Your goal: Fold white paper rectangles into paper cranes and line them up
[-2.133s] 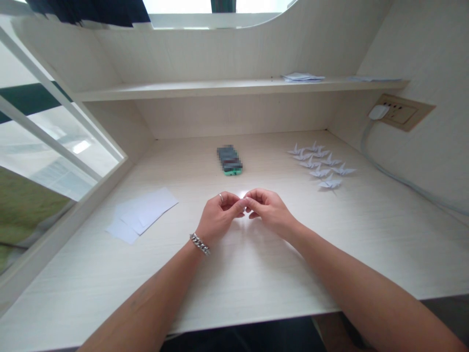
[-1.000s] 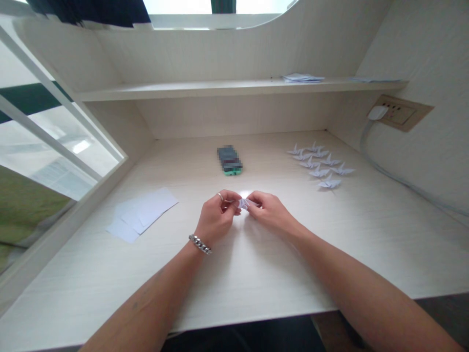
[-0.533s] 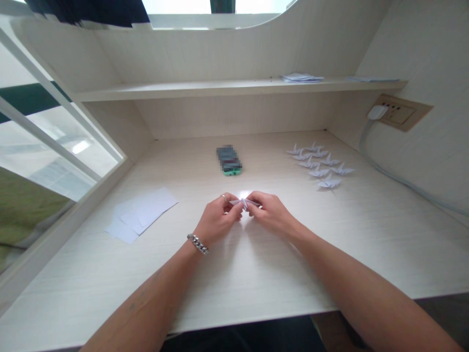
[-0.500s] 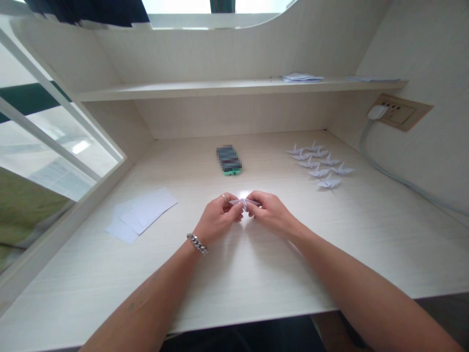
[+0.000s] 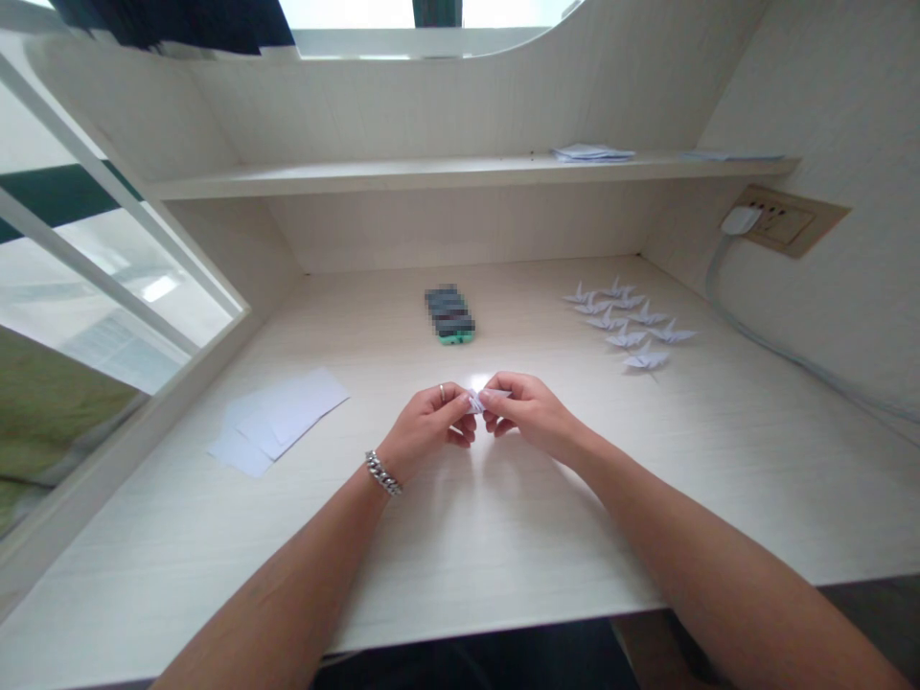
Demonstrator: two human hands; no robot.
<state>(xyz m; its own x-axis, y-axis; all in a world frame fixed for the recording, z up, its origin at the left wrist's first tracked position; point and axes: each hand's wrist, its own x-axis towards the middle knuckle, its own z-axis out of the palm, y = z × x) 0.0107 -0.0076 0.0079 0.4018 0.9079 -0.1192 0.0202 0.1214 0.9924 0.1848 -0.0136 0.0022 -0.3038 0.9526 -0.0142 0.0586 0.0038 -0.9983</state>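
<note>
My left hand (image 5: 431, 426) and my right hand (image 5: 528, 414) meet at the middle of the pale wooden desk (image 5: 503, 537). Both pinch a small folded piece of white paper (image 5: 480, 400) between their fingertips, just above the desk. The left hand wears a ring, and a chain bracelet sits on its wrist. Most of the folded paper is hidden by the fingers.
Several folded white paper cranes (image 5: 632, 326) lie in rows at the back right. Flat white paper sheets (image 5: 277, 417) lie at the left. A phone in a green case (image 5: 449, 314) lies behind the hands. A shelf (image 5: 446, 172) holds more paper (image 5: 593, 151). A wall socket with plug and cable (image 5: 744, 222) is at the right.
The hands have shifted slightly while working the small paper; its white tips showed wider half a second ago and are now drawn in between the fingers.
</note>
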